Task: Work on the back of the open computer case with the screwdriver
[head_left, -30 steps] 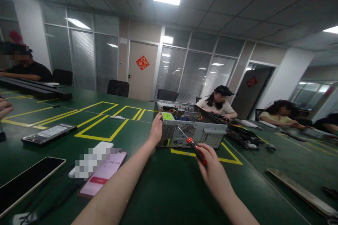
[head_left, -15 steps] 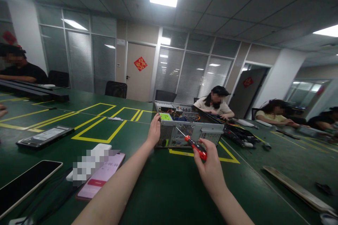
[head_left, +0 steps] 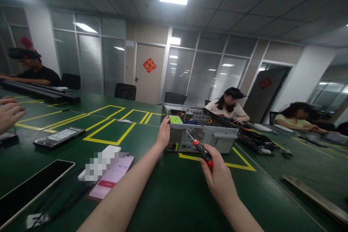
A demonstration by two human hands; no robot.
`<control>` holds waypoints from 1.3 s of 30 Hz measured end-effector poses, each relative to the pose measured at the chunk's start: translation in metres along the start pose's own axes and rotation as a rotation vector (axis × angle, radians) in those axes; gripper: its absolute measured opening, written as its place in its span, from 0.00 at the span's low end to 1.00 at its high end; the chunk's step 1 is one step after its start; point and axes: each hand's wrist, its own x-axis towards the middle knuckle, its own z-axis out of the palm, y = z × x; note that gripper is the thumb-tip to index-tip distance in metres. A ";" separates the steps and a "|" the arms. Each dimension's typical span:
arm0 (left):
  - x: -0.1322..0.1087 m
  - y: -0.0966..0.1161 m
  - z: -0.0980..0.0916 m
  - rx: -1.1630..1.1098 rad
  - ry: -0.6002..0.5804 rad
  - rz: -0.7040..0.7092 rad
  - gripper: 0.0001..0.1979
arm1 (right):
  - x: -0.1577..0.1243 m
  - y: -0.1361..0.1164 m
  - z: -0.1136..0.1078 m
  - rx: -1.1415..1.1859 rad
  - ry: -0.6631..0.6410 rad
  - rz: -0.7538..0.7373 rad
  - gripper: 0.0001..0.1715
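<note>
Screwdriver with a red-and-black handle and a slim metal shaft (head_left: 203, 153) is grasped in your right hand (head_left: 219, 171), as the head view shows, with the fingers wrapped around the handle and the shaft slanting up and to the left. Its tip is at the perforated back of the open silver metal computer case (head_left: 203, 134), though you cannot tell whether it touches a screw there. That case stands on the dark green counter (head_left: 168, 195) straight ahead of you, above a yellow tape outline (head_left: 244, 159), with coloured wires showing inside. Your left hand (head_left: 163, 135) rests against the case's near left corner, fingertips up at the top edge, just beside a bright lime-green part (head_left: 176, 120); how firmly it grips you cannot tell. To your left lie a flat silver-and-black hard drive (head_left: 59, 136), a black-screened phone with a pale edge (head_left: 35, 195), and a pink-screened phone (head_left: 112, 179) next to a blurred white object (head_left: 100, 163). On your right are a tangle of black parts (head_left: 257, 139) and a long pale strip (head_left: 315, 196). Across the counter sits a person in a dark cap and light top (head_left: 228, 107).
</note>
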 end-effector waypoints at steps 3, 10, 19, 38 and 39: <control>0.000 0.000 0.000 0.000 0.004 0.001 0.22 | 0.000 -0.001 0.000 -0.004 0.016 -0.021 0.18; 0.000 0.002 0.001 -0.003 0.001 -0.012 0.23 | -0.002 0.004 0.005 -0.054 0.017 -0.055 0.19; 0.000 0.002 0.000 -0.006 0.003 -0.012 0.22 | -0.002 -0.002 0.003 -0.149 0.049 -0.038 0.19; 0.001 0.002 -0.001 0.003 -0.001 0.008 0.23 | -0.002 0.001 0.008 -0.152 0.006 -0.027 0.20; 0.001 0.002 -0.001 0.002 0.001 0.008 0.23 | -0.003 0.003 0.008 -0.144 0.000 -0.024 0.20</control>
